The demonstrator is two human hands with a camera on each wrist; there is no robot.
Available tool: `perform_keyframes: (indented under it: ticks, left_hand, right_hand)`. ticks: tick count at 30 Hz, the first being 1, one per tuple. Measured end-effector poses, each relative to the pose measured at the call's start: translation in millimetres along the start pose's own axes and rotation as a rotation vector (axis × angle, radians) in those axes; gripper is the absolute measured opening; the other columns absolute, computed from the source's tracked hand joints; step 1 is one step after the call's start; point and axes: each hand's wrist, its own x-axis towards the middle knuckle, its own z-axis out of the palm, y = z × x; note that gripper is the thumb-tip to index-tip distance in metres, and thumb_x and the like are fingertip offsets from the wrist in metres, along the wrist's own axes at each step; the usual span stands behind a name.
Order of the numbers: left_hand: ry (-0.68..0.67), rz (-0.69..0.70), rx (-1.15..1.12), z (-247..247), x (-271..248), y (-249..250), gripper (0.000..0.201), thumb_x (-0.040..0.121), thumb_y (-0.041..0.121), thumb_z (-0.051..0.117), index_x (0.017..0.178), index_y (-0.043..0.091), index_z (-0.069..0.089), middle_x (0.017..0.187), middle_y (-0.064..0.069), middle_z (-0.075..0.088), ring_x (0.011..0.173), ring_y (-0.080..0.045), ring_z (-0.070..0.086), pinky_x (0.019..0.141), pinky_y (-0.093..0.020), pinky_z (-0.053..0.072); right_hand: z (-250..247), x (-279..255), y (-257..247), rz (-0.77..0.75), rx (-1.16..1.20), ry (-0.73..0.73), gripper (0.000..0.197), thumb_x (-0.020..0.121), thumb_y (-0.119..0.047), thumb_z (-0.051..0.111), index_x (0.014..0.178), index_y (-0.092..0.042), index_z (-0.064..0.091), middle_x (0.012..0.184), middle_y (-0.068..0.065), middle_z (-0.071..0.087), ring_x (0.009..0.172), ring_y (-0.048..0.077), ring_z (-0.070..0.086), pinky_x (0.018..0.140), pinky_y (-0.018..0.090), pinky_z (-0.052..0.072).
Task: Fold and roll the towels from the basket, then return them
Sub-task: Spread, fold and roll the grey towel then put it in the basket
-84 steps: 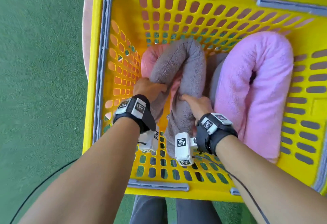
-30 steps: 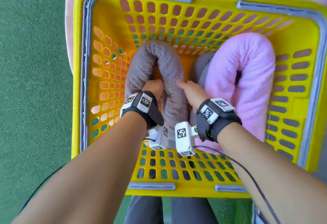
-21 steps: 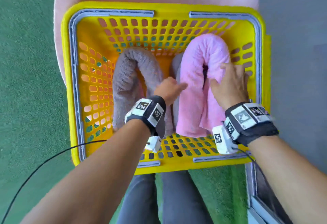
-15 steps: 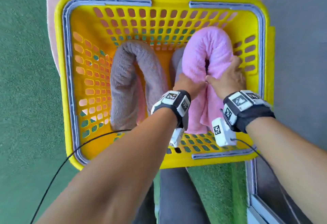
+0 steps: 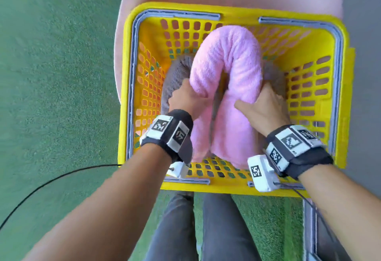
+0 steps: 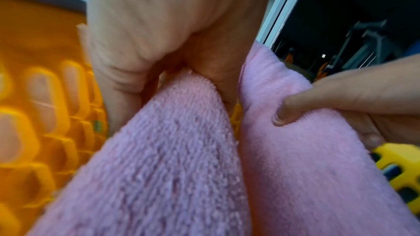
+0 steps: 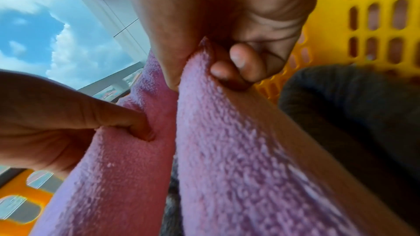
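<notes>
Left hand [image 5: 185, 101] and right hand [image 5: 266, 108], each grip curled tight.

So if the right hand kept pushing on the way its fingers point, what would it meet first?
The right hand already grips the pink towel. Straight on, probably the gray towel just beyond its fingertips, then the yellow basket wall; depth is unclear.

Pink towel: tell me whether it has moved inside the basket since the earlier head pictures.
Yes. The pink towel has left the yellow basket's right wall for the middle, above the grey towels, gripped by left hand and right hand.
</notes>
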Motion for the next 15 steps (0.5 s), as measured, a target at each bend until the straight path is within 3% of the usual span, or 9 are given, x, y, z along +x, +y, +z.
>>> perform_keyframes:
  ticks: [4, 10, 13, 15]
  left_hand:
    - [0.116, -0.111, 0.101, -32, 12, -33, 0.062, 0.079, 0.037, 0.068, 0.127, 0.006, 0.044, 0.121, -0.016, 0.058, 0.111, -0.036, 0.056, 0.090, -0.039, 0.046]
    - [0.008, -0.176, 0.136, -16, 36, -43, 0.067, 0.093, 0.026, 0.054, 0.145, -0.001, 0.023, 0.142, -0.023, 0.041, 0.129, -0.038, 0.042, 0.106, -0.042, 0.036]
    - [0.047, -0.174, 0.093, -11, 33, -38, 0.068, 0.093, 0.023, 0.052, 0.147, 0.002, 0.017, 0.143, -0.024, 0.037, 0.129, -0.040, 0.041, 0.106, -0.046, 0.035]
    - [0.155, -0.121, 0.033, -10, 23, -29, 0.068, 0.088, 0.013, 0.049, 0.146, 0.006, 0.015, 0.142, -0.024, 0.031, 0.128, -0.044, 0.037, 0.104, -0.048, 0.034]
  right_hand:
    - [43, 6, -43, -0.071, 0.009, -0.076, 0.058, 0.076, -0.040, 0.068, 0.118, -0.007, 0.045, 0.118, 0.025, 0.060, 0.110, 0.042, 0.056, 0.086, 0.043, 0.043]
    - [91, 35, -48, 0.001, -0.043, -0.211, 0.069, 0.076, -0.037, 0.074, 0.126, -0.003, 0.040, 0.127, 0.024, 0.052, 0.116, 0.041, 0.053, 0.090, 0.041, 0.043]
    - [92, 40, -36, 0.002, 0.083, -0.261, 0.069, 0.072, -0.050, 0.072, 0.120, -0.007, 0.048, 0.117, 0.019, 0.060, 0.103, 0.039, 0.062, 0.087, 0.046, 0.051]
    - [82, 44, -21, 0.041, 0.223, -0.216, 0.072, 0.071, -0.061, 0.062, 0.122, -0.012, 0.053, 0.113, 0.016, 0.065, 0.099, 0.037, 0.064, 0.087, 0.049, 0.052]
